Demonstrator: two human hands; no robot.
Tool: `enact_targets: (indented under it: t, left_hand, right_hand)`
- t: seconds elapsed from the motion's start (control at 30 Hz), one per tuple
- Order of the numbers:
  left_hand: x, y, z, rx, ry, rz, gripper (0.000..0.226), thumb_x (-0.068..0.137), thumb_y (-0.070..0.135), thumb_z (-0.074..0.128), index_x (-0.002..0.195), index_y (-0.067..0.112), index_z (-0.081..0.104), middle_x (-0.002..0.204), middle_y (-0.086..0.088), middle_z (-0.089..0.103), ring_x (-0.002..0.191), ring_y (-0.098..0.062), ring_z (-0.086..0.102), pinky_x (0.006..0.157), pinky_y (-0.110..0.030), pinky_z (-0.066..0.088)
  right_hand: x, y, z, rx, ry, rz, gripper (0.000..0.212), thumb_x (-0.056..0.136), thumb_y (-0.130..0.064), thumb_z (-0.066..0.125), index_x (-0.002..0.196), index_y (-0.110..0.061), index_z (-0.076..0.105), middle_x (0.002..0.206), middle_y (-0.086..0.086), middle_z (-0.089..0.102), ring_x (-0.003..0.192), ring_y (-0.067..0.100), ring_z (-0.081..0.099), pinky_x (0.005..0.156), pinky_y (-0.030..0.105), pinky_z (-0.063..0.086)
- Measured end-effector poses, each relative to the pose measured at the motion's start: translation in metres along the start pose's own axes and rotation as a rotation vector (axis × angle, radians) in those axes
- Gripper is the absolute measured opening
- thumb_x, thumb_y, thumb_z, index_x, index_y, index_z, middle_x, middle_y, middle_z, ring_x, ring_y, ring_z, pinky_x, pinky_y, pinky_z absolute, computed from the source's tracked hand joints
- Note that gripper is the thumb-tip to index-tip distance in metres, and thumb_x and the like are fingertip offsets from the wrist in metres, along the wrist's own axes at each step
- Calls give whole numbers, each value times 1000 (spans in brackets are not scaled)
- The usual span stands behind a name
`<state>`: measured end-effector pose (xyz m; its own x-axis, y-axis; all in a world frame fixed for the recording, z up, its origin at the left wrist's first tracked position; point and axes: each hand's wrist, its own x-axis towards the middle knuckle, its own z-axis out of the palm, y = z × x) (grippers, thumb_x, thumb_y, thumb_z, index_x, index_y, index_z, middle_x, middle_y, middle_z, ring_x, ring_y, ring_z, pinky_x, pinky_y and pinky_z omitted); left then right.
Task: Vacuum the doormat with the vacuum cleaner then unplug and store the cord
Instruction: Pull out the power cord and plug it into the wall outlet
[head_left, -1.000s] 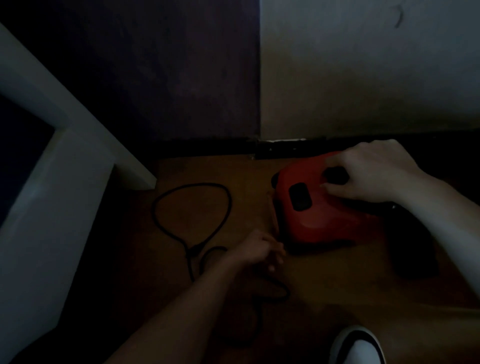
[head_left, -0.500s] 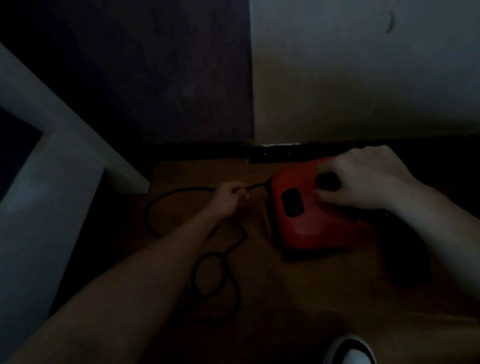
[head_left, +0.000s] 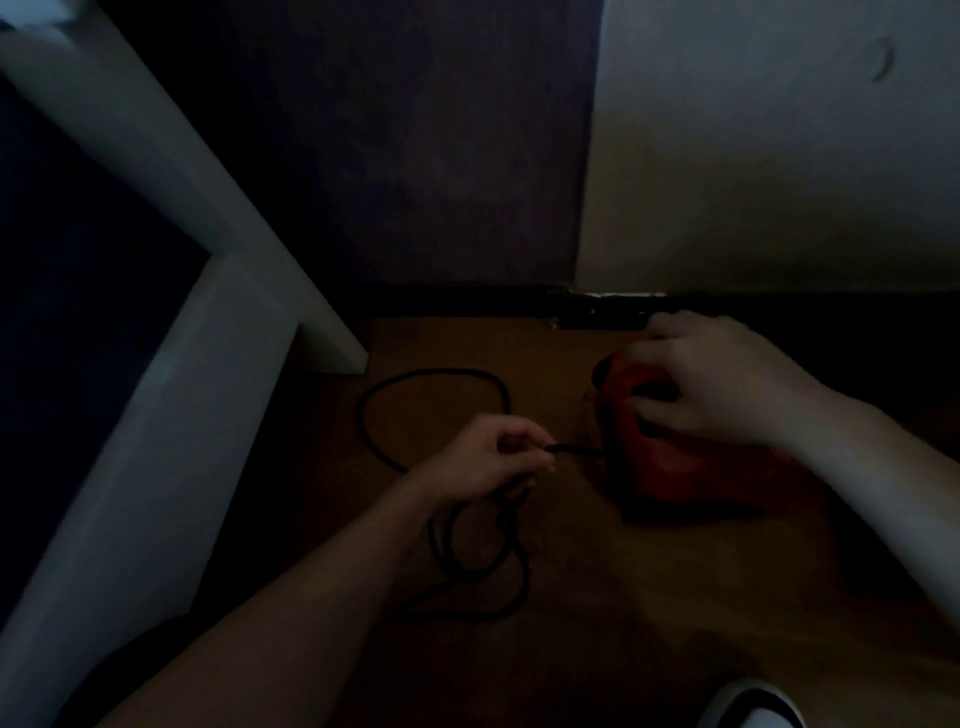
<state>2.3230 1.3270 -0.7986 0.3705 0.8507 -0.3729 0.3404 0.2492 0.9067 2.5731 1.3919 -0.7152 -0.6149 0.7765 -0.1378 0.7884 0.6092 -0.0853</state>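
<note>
The scene is very dim. A red vacuum cleaner body (head_left: 670, 467) sits on the brown floor at centre right. My right hand (head_left: 711, 384) lies on top of it with fingers curled over its dark handle part. My left hand (head_left: 488, 457) pinches the black cord (head_left: 431, 376) just left of the vacuum, where the cord runs into its side. The rest of the cord lies in loose loops on the floor beside and below my left hand.
A white door frame or furniture edge (head_left: 218, 364) slants down the left side. A dark wall panel (head_left: 415, 156) and a pale wall (head_left: 779, 156) stand behind, with a dark skirting at the floor. A white shoe tip (head_left: 753, 706) shows at the bottom right.
My left hand went from low by the vacuum up along the cord, then back beside its left side. The cord loops have shifted. My right hand has stayed on top.
</note>
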Motion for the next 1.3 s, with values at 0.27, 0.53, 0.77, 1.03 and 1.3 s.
enact_targets:
  t: [0.27,0.53,0.77,1.03,1.3]
  left_hand:
    - [-28,-46,-18,130,-88,-124,23,79,10,80,99,17,73,89,5,71,82,-3,63,78,-28,52]
    - [-64,-95,-44,157,365,-209,25,86,10,73,109,16,64,105,3,64,98,-8,60,75,-5,45]
    - [-85,-107,-36,309,417,-314,40,87,24,73,125,20,61,117,9,56,109,-8,57,87,-18,47]
    - [-79,-115,-36,228,504,-465,41,96,24,62,135,13,54,133,-4,59,122,-19,55,90,-20,40]
    - [-59,-120,-21,403,700,-392,43,95,28,58,136,18,50,131,-4,51,121,-23,51,96,-32,44]
  right_hand:
    - [26,-77,51,523,-294,-213,24,98,-29,66,120,-22,70,115,-8,72,101,1,65,86,18,51]
    - [39,-90,86,356,-339,-144,30,101,-32,58,126,-17,67,122,2,60,111,17,60,90,25,47]
    - [61,-99,93,289,-278,-200,46,95,-44,63,137,-26,57,129,-1,52,120,18,54,96,32,48]
    - [75,-110,91,209,-278,-257,55,96,-47,60,145,-24,50,129,2,50,119,21,52,92,33,48]
    - [71,-96,98,251,-267,-252,50,95,-46,60,141,-27,54,131,-1,54,121,20,55,97,38,50]
